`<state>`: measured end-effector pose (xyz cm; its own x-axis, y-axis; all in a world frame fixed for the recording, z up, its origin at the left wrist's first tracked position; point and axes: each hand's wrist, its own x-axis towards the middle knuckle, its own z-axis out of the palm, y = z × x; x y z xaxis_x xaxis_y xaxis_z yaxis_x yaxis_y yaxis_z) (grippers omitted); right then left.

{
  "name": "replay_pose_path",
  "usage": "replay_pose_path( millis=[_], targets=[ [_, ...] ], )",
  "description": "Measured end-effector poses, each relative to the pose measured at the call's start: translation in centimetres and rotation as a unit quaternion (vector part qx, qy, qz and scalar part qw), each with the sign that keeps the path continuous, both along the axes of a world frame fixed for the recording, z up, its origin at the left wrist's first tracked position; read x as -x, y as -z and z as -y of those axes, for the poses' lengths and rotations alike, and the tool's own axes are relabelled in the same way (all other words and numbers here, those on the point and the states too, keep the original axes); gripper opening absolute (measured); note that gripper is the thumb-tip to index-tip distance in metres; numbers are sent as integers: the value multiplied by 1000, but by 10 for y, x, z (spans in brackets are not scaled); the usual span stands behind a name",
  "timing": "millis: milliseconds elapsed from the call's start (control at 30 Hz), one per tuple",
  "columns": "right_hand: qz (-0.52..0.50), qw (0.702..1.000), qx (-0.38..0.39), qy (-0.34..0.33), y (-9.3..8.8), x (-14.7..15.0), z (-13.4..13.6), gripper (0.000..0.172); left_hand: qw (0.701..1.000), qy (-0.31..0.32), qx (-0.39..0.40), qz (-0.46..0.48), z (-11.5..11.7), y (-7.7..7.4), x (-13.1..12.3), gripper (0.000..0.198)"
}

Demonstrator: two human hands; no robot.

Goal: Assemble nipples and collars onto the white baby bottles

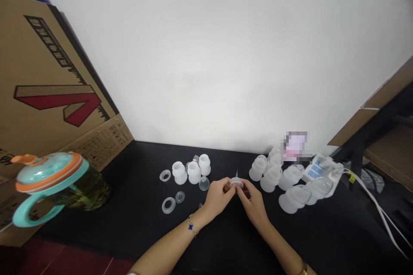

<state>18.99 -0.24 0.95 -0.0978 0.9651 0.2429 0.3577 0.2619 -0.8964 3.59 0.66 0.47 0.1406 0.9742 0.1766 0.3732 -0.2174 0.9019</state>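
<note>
A black tabletop (129, 219) is backed by a white wall (206, 60), and a cardboard carton (54, 73) is leaned into the left corner, with a teal-handled lidded cup (48, 180) stood before it. The loose parts are laid out in groups by kind, apparently so that like pieces can be reached together. Bell-shaped white silicone pieces (193, 172), translucent rings (168, 205) and a small clear dome (204, 183) are gathered left of the hands, while larger frosted bottle-shaped bodies (292, 197) are massed to the right, near a white power strip (318, 169) with a white cable (377, 206) led away from it.

A small round translucent piece (236, 183) with a thin upright spike is held at the centre of the tabletop, just above the table, between the left hand (217, 200) and the right hand (253, 206). Both hands are narrowed into a pinch on it, the wrists angled inward so that it is steadied from each side. Its underside is hidden by the fingers, so its exact form probably cannot be judged.
</note>
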Motion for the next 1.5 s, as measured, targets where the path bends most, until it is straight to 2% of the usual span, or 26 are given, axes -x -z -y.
replay_pose_path(
  millis=[367, 933, 1300, 1500],
  targets=[
    [28, 1000, -2, -8, 0, 0, 0, 28, 997, -9, -30, -72, 1, -1, 0, 27],
    [36, 999, 23, -14, 0, 0, 0, 24, 995, -14, -26, -95, 2, -1, 1, 32],
    [61, 998, 10, -11, 3, -1, -1, 25, 996, -9, 5, -91, 7, -10, 1, 37],
    [76, 997, -2, -8, 1, -1, 0, 25, 993, -16, -11, -114, 7, -8, -1, 34]
  ],
)
